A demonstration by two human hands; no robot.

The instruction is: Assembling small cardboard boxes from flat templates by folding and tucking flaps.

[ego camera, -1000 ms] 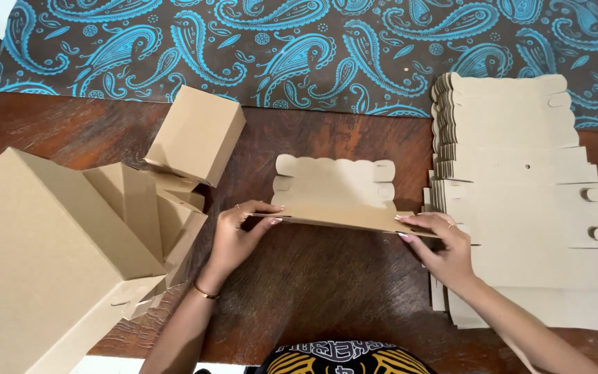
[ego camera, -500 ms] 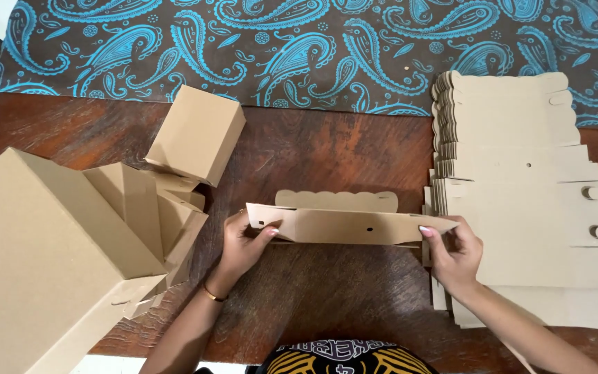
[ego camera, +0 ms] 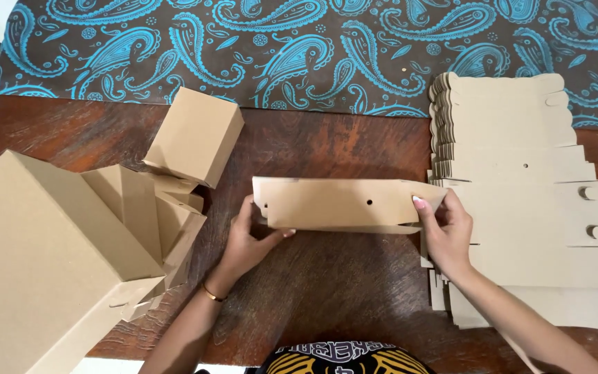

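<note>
— What's on the wooden table (ego camera: 327,305), biggest first?

— A large cardboard box (ego camera: 36,256) at the left edge, then a stack of flat box blanks (ego camera: 520,166) along the right edge, and a small folded box (ego camera: 195,135) toward the far left.

— And the hands?

— Mid-table, both grip a half-folded cardboard blank (ego camera: 344,203). The left hand (ego camera: 243,242) pinches its left end, thumb underneath; the right hand (ego camera: 446,232) pinches its right end, fingers curled.

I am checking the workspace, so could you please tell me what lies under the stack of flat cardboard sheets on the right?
The stack of flat cardboard sheets rests on the wooden table, and its far end overlaps the blue patterned cloth. Whatever lies directly beneath is covered. The right hand overlaps its left edge.
</note>
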